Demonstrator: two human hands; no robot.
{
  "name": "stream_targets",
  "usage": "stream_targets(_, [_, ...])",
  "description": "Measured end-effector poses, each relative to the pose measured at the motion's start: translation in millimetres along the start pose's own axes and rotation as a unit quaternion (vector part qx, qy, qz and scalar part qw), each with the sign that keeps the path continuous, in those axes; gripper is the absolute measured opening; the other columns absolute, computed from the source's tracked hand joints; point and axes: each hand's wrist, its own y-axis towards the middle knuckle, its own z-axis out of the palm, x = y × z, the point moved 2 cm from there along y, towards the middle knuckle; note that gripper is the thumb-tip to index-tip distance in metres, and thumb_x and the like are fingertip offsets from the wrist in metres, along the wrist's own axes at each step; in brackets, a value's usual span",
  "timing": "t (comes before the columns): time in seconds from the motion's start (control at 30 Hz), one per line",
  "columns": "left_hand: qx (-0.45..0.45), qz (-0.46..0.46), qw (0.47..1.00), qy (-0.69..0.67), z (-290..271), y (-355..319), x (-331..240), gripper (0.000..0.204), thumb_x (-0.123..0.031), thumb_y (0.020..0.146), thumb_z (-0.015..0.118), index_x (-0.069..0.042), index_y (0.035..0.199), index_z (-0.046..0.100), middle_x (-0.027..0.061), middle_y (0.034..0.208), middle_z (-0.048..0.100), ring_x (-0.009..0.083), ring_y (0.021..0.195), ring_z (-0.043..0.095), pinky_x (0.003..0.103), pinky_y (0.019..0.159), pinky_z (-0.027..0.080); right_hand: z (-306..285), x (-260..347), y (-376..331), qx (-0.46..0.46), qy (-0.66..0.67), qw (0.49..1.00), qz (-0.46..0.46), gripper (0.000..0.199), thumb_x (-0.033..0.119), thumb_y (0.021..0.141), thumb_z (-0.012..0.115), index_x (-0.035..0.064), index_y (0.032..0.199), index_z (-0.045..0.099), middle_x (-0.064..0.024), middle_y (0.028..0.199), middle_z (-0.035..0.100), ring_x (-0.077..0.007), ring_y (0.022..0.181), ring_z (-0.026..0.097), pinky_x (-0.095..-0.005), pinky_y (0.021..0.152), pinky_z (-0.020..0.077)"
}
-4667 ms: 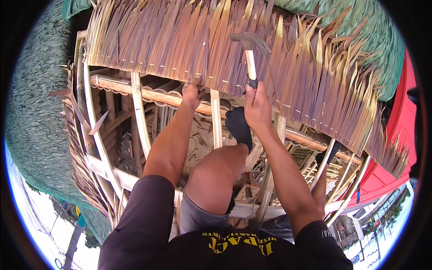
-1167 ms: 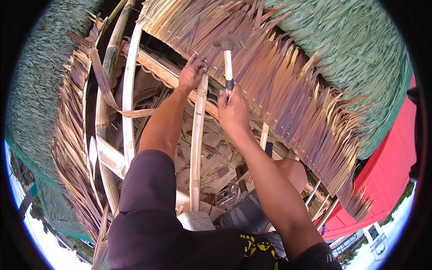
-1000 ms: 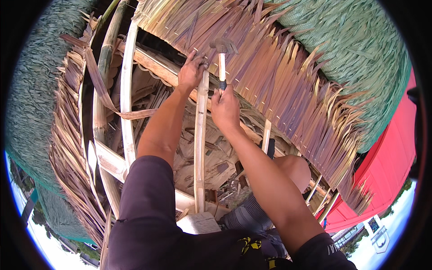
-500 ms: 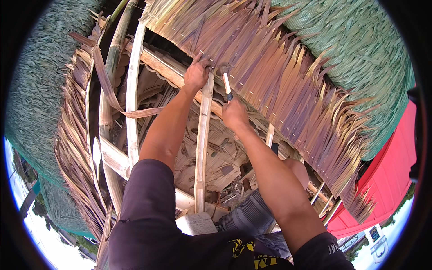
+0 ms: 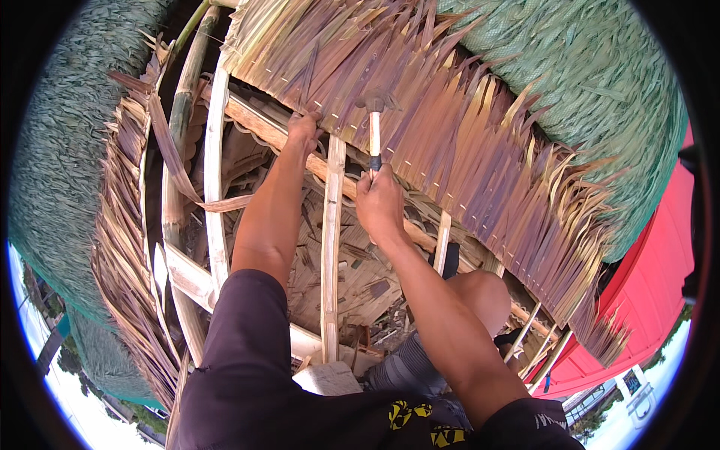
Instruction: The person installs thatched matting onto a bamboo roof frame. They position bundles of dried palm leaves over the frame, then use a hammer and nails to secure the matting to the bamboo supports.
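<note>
A claw hammer (image 5: 375, 133) is in my right hand (image 5: 380, 201), whose fingers wrap round the dark grip. Its metal head sits over the dried palm thatch panel (image 5: 427, 124), just above the stitched edge; whether it touches the leaves I cannot tell. My left hand (image 5: 302, 133) is closed at the panel's lower edge, fingertips curled against the leaves and partly hidden. Between the two hands, the top end of an upright split bamboo strip (image 5: 332, 225) meets that edge. Behind it runs a round wooden pole (image 5: 259, 122).
More pale bamboo strips (image 5: 215, 165) and a thick bamboo pole (image 5: 174, 202) stand left. Through the frame shows a lower surface littered with scraps (image 5: 367, 277). Green-netted thatch (image 5: 67, 150) flanks both sides; a red roof (image 5: 645, 292) lies right. My bent knee (image 5: 484, 296) is beside the right forearm.
My left hand has shifted left along the panel edge, off the bamboo strip's top. The hammer is more upright, with its head higher over the leaves. The view has shifted slightly.
</note>
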Motion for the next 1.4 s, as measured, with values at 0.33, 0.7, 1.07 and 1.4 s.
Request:
stream_targets(0.33, [0.051, 0.011, 0.998, -0.021, 3, -3, 1, 0.044, -0.005, 0.09, 0.066, -0.015, 0.131, 0.054, 0.004, 0.126, 0.062, 0.0232, 0.11, 0.062, 0.044, 0.087, 0.053, 9, 34, 20, 0.0, -0.078, 0.997, 0.013, 0.019, 0.012, 0.098, 0.057, -0.0033, 0.107, 0.049, -0.0297, 0.085, 0.066, -0.0484, 0.08, 0.068, -0.0538, 0.068, 0.0513])
stream_targets(0.7, [0.019, -0.05, 0.999, 0.011, 9, 0, -6, 0.048, -0.007, 0.091, 0.067, -0.014, 0.136, 0.054, 0.0031, 0.127, 0.063, 0.0239, 0.109, 0.063, 0.046, 0.09, 0.052, -2, 43, 15, -0.007, -0.041, 0.999, 0.01, 0.024, 0.015, 0.098, 0.057, -0.0044, 0.11, 0.05, -0.0297, 0.093, 0.069, -0.0463, 0.088, 0.069, -0.0534, 0.073, 0.0516])
stream_targets(1.07, [-0.031, -0.024, 0.997, 0.065, 13, -20, -13, 0.046, -0.011, 0.095, 0.067, -0.011, 0.137, 0.05, 0.0117, 0.12, 0.065, 0.024, 0.095, 0.069, 0.045, 0.08, 0.061, 40, -35, 60, 0.151, 0.111, 0.961, 0.203, 0.02, 0.018, 0.094, 0.064, -0.0003, 0.089, 0.057, -0.0154, 0.077, 0.065, -0.0311, 0.067, 0.067, -0.046, 0.064, 0.0559])
stream_targets(1.4, [0.146, 0.296, 0.936, 0.121, 19, -196, 17, 0.023, 0.002, 0.096, 0.062, 0.003, 0.119, 0.064, 0.0095, 0.108, 0.072, 0.0128, 0.097, 0.068, 0.028, 0.082, 0.056, 6, -12, 66, 0.211, 0.574, 0.729, 0.306, 0.012, 0.014, 0.095, 0.065, 0.0109, 0.089, 0.055, 0.0053, 0.061, 0.043, -0.0083, 0.049, 0.04, -0.0334, 0.048, 0.0427])
